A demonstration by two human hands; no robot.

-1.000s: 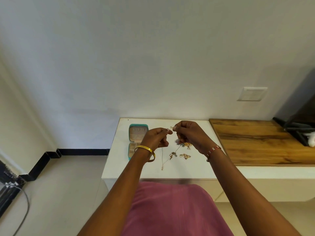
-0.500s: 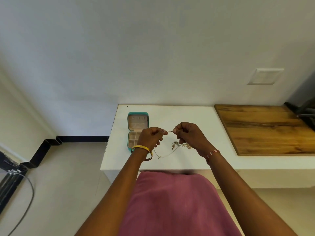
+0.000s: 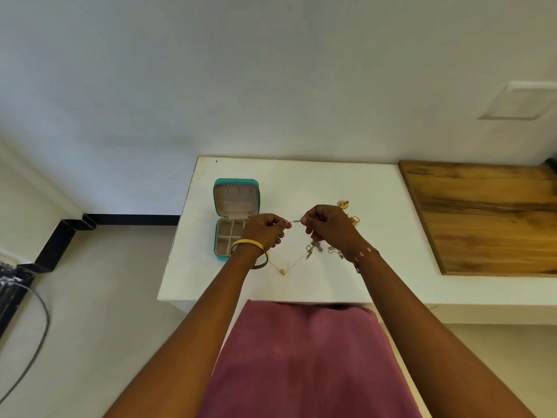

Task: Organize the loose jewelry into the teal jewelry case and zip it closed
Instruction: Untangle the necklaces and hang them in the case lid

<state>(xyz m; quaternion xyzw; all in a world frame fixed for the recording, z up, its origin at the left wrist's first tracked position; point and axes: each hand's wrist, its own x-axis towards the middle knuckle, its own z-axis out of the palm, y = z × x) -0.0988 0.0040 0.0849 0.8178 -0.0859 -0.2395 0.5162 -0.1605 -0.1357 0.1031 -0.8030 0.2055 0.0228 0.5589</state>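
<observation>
The teal jewelry case (image 3: 237,182) lies open on the white table (image 3: 301,182), lid back, beige compartments showing. My left hand (image 3: 265,232) and my right hand (image 3: 327,226) each pinch one end of a thin gold necklace at its clasp (image 3: 296,221), just right of the case. The chain hangs in a loop down to a small gold pendant (image 3: 282,271) above the table. Loose gold pieces (image 3: 313,248) lie under my right hand, and more jewelry (image 3: 343,203) shows beyond it, partly hidden.
A wooden board (image 3: 488,218) covers the counter to the right. A white wall plate (image 3: 521,101) sits on the wall above it. The floor at left holds a black cable (image 3: 33,342). My pink-clad lap (image 3: 304,357) is below the table's front edge.
The view has tilted downward, so table and hands sit lower in frame. Both hands keep pinching the necklace ends together; the chain loop now hangs lower with the pendant visible.
</observation>
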